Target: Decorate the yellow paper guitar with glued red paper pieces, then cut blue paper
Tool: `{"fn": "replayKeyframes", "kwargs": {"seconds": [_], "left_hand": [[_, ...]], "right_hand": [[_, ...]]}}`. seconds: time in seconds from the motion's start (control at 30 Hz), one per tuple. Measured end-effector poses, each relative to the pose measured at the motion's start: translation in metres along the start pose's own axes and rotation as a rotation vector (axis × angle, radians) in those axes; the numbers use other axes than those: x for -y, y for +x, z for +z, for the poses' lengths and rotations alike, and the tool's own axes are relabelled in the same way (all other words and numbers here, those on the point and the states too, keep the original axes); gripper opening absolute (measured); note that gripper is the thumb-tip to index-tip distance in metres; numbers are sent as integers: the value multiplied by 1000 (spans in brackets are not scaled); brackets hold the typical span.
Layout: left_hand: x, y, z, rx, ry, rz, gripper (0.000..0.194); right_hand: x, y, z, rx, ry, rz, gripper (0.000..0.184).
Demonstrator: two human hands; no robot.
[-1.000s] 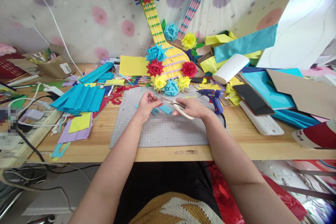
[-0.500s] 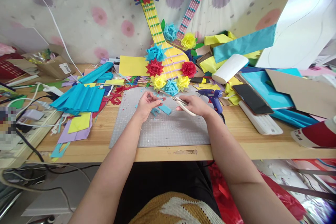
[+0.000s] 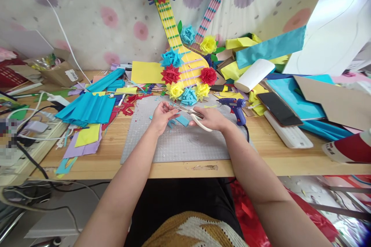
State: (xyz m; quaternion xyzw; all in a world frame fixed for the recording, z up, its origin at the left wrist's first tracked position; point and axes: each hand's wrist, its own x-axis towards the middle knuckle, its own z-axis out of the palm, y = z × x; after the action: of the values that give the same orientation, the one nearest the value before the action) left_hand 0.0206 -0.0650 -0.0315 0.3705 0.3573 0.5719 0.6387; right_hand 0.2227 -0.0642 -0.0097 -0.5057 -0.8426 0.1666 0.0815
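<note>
My left hand is closed in a pinch above the grey cutting mat. A sliver of blue paper shows at its fingertips, mostly hidden by the fingers. In my right hand are scissors with white handles, their blades pointing left to the left fingertips. Under the blades a flat blue paper strip lies on the mat. Blue paper scraps lie just left of it, below the left fingers.
A yellow paper guitar with paper flowers leans behind the mat. To the right are a blue glue gun, a black phone and a red-and-white cup. Pleated blue paper and cables lie on the left.
The scissors drew back to the right from the left fingers half a second ago, then came back to them with the handles lower. My left hand has stayed in place.
</note>
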Motion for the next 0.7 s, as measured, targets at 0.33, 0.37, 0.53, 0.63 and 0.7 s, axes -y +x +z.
{"fn": "replayKeyframes", "kwargs": {"seconds": [0.33,0.37,0.53,0.63,0.7], "left_hand": [[12,2,1,-14,-115,-14,47],[13,2,1,-18,-120,-18,47],[13,0,4,-44,-131,-32,48],[13,1,4,-49,-132,-45,48],[12,1,5,-45,-138,-52,48]], "right_hand": [[4,0,3,-63,-37,3,46],[5,0,3,-67,-41,5,46],[4,0,4,-84,-56,9,46],[4,1,5,-98,-62,6,46],[4,2,5,-107,-55,7,46]]}}
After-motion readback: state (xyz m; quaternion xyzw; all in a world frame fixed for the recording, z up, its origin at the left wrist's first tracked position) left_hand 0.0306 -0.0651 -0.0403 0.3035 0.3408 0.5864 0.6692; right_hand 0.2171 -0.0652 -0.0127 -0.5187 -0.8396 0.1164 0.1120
